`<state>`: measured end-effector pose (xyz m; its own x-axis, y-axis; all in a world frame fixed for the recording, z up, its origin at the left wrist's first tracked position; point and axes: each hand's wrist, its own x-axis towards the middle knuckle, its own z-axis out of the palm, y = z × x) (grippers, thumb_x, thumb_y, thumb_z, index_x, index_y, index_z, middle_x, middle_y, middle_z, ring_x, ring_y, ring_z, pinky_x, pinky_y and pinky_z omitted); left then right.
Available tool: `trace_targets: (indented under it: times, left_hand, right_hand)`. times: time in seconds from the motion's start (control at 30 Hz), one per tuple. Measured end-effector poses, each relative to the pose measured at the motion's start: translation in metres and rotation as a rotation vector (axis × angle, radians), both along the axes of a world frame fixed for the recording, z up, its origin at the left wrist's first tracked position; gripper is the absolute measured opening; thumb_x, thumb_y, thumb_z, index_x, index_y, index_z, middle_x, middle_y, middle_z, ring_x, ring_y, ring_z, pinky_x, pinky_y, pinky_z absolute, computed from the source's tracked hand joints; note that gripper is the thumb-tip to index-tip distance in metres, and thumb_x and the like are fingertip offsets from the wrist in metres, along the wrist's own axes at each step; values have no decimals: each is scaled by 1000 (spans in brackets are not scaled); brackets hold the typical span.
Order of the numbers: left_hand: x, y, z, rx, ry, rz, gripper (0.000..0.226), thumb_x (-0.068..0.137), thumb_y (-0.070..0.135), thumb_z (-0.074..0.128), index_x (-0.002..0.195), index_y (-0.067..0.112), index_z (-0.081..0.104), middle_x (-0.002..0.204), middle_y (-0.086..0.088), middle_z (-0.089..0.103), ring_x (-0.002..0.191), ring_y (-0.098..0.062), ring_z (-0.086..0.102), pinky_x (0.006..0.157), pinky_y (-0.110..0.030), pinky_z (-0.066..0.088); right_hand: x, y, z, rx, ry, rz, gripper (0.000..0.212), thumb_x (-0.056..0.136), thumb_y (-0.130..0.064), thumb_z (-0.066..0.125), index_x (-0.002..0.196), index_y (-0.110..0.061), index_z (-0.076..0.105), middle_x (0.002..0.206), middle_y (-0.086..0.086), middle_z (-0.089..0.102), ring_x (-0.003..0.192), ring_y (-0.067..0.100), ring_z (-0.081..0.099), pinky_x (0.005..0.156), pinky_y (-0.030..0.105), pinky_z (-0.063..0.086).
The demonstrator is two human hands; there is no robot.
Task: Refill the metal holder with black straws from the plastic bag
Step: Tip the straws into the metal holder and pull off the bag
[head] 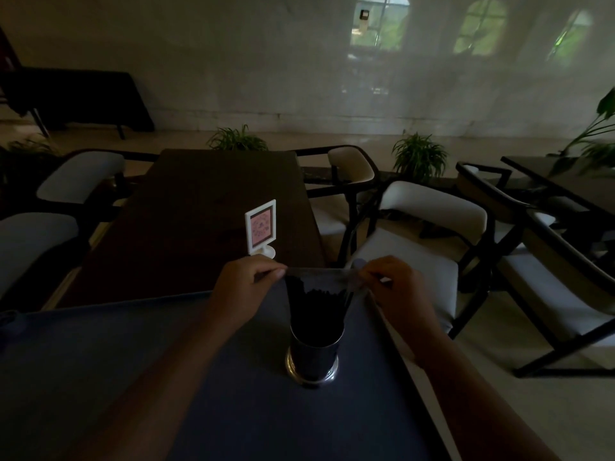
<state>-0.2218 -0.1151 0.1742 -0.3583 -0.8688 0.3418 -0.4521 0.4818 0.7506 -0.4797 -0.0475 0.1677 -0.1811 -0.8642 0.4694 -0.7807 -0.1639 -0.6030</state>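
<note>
We see one metal holder (314, 357) standing upright on a dark blue surface (133, 377), near that surface's right edge, with its shiny round base flat on the blue. Rising out of it is one clear plastic bag (319, 281), and inside the bag sits a dense bundle of black straws (314, 304), too many and too dark for us to count; their lower ends go down into the holder and their tops form an uneven line just under the bag's mouth. Both of our hands are above and beyond the holder, one on each side of the bag. Our left hand (244, 287) has thumb and fingers pressed together on the left corner of the bag's top edge, and our right hand (396, 287) pinches the right corner in the same way, so the mouth of the bag is drawn taut in a straight band between the two grips. The straws hang below that band, between the hands and not touched by either. Beyond the hands we see one small white sign stand (261, 227) upright on a dark wooden table (199, 211), and pale-cushioned chairs stand around it, the nearest chair (416, 244) just right of our right hand.
</note>
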Motion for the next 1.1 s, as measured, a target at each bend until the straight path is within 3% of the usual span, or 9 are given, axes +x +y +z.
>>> trace_targets:
  times: [0.1,0.27,0.4,0.57,0.63,0.73,0.8,0.87,1.1]
  left_hand:
    - [0,-2,8,32,-1,1,17,90,14,63,103,13,74,99,4,72,96,-3,64,83,-18,51]
    - [-2,-2,18,65,-22,17,12,89,16,65,98,17,73,97,4,71,93,-1,63,79,-14,48]
    - [-4,-5,33,61,14,23,8,88,19,65,92,20,73,92,10,69,93,-1,63,79,-18,50]
    - [-5,-9,53,4,42,13,8,88,18,66,88,24,72,89,15,69,89,1,64,73,-9,47]
    - [-5,-8,59,-11,52,3,9,88,17,66,87,23,73,88,14,70,88,-2,66,74,-12,50]
    - [-6,-8,66,-38,68,3,9,87,15,67,86,17,75,88,4,74,84,-12,68,75,-29,55]
    - [-8,-8,72,-66,88,6,9,87,14,67,84,16,74,87,1,74,83,-14,69,76,-31,54]
    - [-9,-8,78,-80,103,0,9,87,13,66,84,16,74,86,-1,74,82,-14,68,76,-31,54]
    - [-10,-9,90,-131,98,-34,9,89,17,64,88,15,73,86,3,72,82,-10,67,76,-29,55]
  right_hand:
    - [-1,-1,6,19,7,-7,4,85,-14,71,82,-13,74,86,2,68,76,14,63,69,27,52]
    - [-1,0,9,44,14,-26,4,86,-13,69,84,-14,73,87,1,67,77,13,62,69,18,46]
    - [-1,0,27,36,-9,-9,7,88,-13,66,85,-15,72,88,2,68,77,14,65,70,26,52]
    - [-3,-4,47,-3,-22,-18,6,88,-14,66,86,-14,71,90,4,68,78,16,66,71,38,59]
    - [-3,-5,52,-7,-17,-41,6,88,-14,66,88,-13,72,91,4,68,79,16,65,71,42,59]
    - [0,-4,59,-42,10,-61,6,88,-14,66,87,-15,72,91,3,69,79,12,63,71,29,55]
    - [0,-2,66,-58,25,-63,7,89,-15,65,88,-15,72,91,1,69,78,8,62,68,16,48]
    - [-1,-1,73,-62,24,-50,8,90,-17,63,90,-15,71,91,0,68,78,3,62,67,13,46]
    - [-1,3,90,-125,31,-49,8,90,-19,61,89,-17,68,91,0,66,79,13,65,71,29,56]
